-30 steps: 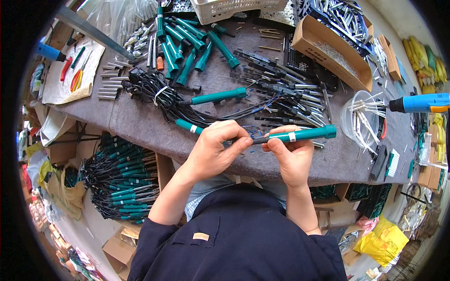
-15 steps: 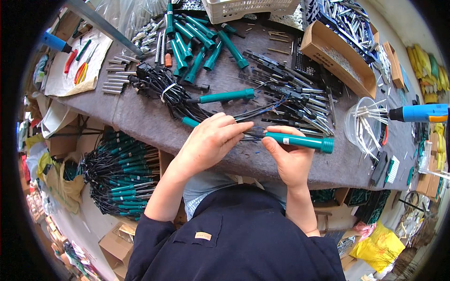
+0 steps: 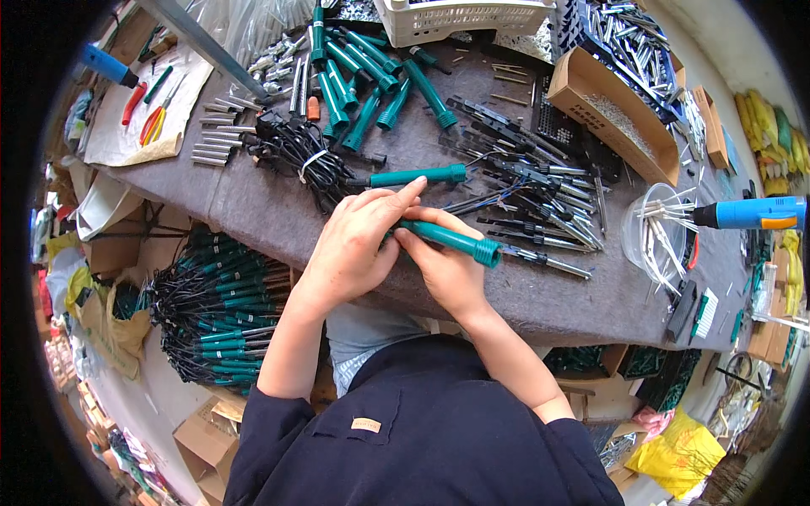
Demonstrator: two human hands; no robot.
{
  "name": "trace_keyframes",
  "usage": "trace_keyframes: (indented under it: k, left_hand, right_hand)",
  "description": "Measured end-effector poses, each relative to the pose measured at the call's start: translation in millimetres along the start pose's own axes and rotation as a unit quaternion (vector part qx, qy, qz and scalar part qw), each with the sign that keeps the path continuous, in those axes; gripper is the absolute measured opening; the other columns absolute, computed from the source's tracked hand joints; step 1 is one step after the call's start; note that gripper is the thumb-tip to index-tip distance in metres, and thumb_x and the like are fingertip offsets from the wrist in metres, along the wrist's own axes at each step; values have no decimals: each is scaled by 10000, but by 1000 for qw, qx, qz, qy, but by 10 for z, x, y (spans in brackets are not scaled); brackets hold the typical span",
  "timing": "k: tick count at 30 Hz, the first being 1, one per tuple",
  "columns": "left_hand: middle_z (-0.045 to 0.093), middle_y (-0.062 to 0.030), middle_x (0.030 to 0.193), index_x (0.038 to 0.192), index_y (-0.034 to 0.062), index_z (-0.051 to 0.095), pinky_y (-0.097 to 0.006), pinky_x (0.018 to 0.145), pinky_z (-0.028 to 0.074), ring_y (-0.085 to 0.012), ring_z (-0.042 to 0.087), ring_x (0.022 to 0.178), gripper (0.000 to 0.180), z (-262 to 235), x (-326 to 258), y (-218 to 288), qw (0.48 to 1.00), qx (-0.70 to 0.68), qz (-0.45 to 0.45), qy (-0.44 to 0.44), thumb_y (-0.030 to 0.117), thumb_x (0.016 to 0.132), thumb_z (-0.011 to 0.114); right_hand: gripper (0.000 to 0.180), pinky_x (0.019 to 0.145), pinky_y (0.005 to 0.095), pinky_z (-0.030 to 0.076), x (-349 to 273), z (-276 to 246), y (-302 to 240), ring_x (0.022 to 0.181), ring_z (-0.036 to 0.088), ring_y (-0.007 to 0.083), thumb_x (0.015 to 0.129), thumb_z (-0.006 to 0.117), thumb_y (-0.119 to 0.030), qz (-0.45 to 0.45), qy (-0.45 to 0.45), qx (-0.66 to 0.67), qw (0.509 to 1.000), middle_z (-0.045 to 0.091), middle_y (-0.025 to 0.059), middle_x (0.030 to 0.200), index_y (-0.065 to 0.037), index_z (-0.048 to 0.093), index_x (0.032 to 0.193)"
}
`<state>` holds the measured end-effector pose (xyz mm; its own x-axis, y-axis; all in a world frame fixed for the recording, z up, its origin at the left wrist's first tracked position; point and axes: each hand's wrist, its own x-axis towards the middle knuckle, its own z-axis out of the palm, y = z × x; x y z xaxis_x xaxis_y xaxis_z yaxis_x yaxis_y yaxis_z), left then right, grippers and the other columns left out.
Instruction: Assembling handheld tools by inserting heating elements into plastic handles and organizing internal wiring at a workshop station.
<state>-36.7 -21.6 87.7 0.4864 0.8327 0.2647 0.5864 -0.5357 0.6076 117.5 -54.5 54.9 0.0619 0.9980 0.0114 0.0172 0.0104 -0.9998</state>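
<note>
A green plastic handle point(image 3: 451, 239) lies at a slant in my right hand point(image 3: 449, 277), its ribbed end toward the right. Thumb and fingers close round its middle. My left hand point(image 3: 354, 244) is curled at the handle's left end, index finger stretched upward; what its other fingers grip is mostly hidden. Past the ribbed end shows a silver metal rod point(image 3: 548, 262); whether it is joined to the handle or lies on the table, I cannot tell. Just beyond my left hand lies another green handle point(image 3: 418, 176), beside a tied bundle of black cables point(image 3: 308, 160).
Several metal cores point(image 3: 540, 181) lie to the right, before a cardboard box point(image 3: 612, 114). Loose green handles point(image 3: 363, 63) are heaped at the back. A clear tub point(image 3: 645, 240) of white sticks stands near a blue tool point(image 3: 751, 213). Finished-looking green pieces point(image 3: 224, 312) hang below left.
My right hand has moved left with the green handle, close against my left hand, and the handle tilts more. The wires between the hands are now hidden. The silver rod has come into view.
</note>
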Motion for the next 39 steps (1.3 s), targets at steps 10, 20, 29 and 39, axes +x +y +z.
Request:
trace_keyframes:
  k: [10,20,29,39]
  left_hand:
    - [689,-31,942,1191,130,656,-383,803,441,-242,637,930,497,33,6,-88,994,73,68,33,81,703,736]
    - [686,-16,889,1038,146,692,-367,780,416,-217,621,893,328,40,86,-175,992,77,68,78,129,716,748]
    - [598,9,1128,989,170,684,-382,876,400,-227,543,1097,323,-184,-68,-394,965,247,21,80,142,680,771]
    - [610,-56,1104,968,90,654,-394,886,429,-269,548,1089,321,-111,99,-104,970,219,-64,86,99,665,758]
  right_hand:
    - [825,859,296,556,-131,-312,-222,1047,625,196,813,758,-24,34,-42,191,980,506,114,1243,-84,246,1458]
    - [258,598,215,535,-26,-600,-303,760,603,85,875,711,-51,-58,121,178,975,654,101,1100,19,668,1120]
    - [69,501,162,395,51,-686,-254,572,501,20,894,707,-84,26,150,155,976,635,-16,752,-22,680,911]
    - [326,594,154,439,-145,-1063,-322,687,527,21,846,718,8,-23,212,-65,975,618,39,954,24,632,1160]
